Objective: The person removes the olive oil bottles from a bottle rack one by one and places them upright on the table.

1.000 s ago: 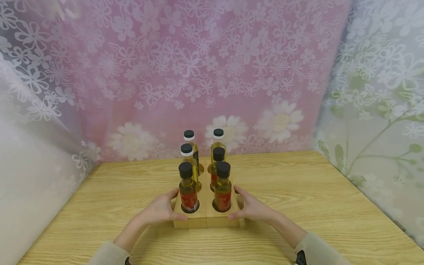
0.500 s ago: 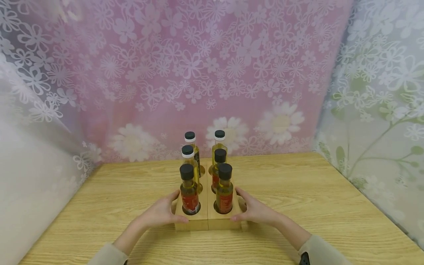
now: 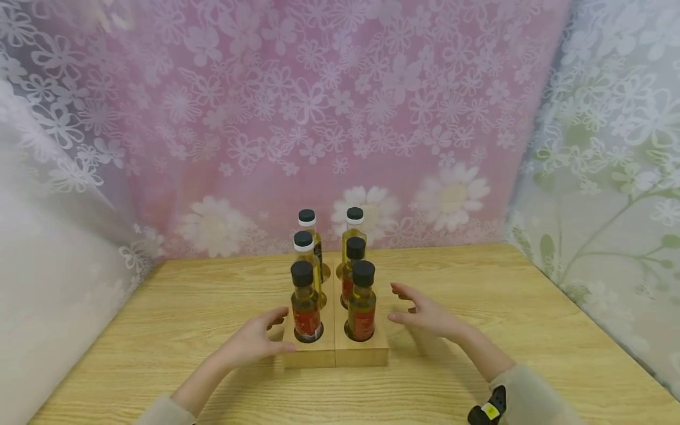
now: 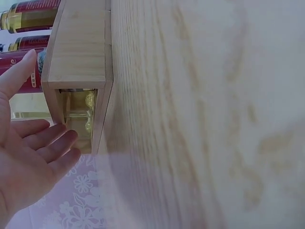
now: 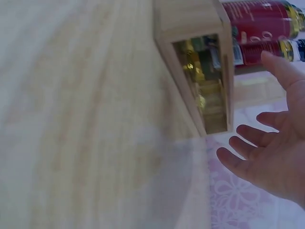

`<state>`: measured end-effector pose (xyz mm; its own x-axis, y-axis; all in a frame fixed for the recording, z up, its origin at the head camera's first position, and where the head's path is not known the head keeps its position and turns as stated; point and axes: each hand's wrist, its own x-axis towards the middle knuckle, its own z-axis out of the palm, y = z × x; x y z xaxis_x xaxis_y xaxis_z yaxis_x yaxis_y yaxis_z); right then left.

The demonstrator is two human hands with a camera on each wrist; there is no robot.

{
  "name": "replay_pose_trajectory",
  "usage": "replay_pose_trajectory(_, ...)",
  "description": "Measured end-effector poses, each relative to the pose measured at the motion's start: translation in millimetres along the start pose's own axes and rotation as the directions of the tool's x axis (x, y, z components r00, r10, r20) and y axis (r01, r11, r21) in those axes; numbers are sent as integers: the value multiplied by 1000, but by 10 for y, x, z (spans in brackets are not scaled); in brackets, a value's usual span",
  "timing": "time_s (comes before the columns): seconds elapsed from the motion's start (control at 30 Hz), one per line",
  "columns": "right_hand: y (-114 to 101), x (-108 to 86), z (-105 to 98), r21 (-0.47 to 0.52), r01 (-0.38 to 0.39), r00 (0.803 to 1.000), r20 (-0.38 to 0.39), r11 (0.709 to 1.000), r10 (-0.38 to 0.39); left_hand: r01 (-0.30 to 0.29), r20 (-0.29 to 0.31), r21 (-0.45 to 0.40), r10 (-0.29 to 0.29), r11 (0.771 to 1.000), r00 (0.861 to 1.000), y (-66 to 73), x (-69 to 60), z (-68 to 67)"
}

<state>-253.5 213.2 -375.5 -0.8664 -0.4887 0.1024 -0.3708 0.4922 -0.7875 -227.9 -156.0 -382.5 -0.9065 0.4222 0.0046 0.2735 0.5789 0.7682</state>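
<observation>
Two wooden bottle racks stand side by side on the table, a left rack (image 3: pixel 310 359) and a right rack (image 3: pixel 362 358). Upright in their round holes are several oil bottles. The front-left bottle (image 3: pixel 307 322) and front-right bottle (image 3: pixel 363 322) have black caps and red labels; the back-left bottle (image 3: pixel 306 222) has a dark cap with a white ring. My left hand (image 3: pixel 252 340) is at the left rack's side, thumb by its front corner; contact is unclear. In the left wrist view its fingers look loosely spread. My right hand (image 3: pixel 427 317) hovers apart from the right rack, fingers relaxed.
The wood-grain table (image 3: pixel 186 307) reaches back to a pink floral curtain (image 3: pixel 319 118). Pale floral sheets hang at the left (image 3: pixel 53 265) and right (image 3: pixel 611 177). A black wristband (image 3: pixel 486 410) is on the right wrist.
My right hand has let go of the right rack and moved away to the right. The left hand has loosened and shifted slightly left. The racks and bottles look unmoved on the table.
</observation>
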Motion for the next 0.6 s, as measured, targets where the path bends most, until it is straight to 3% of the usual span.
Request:
replay_pose_trajectory(0.3, -35, 237, -223, -84, -34, 990, -142, 996, 22, -33, 1, 17, 33, 999, 999, 20, -50, 42)
replay_pose_trajectory(0.6, -186, 565, -358, 4, -31, 990, -138, 1000, 31, -2, -36, 19, 2, 1000, 999, 11, -35, 115)
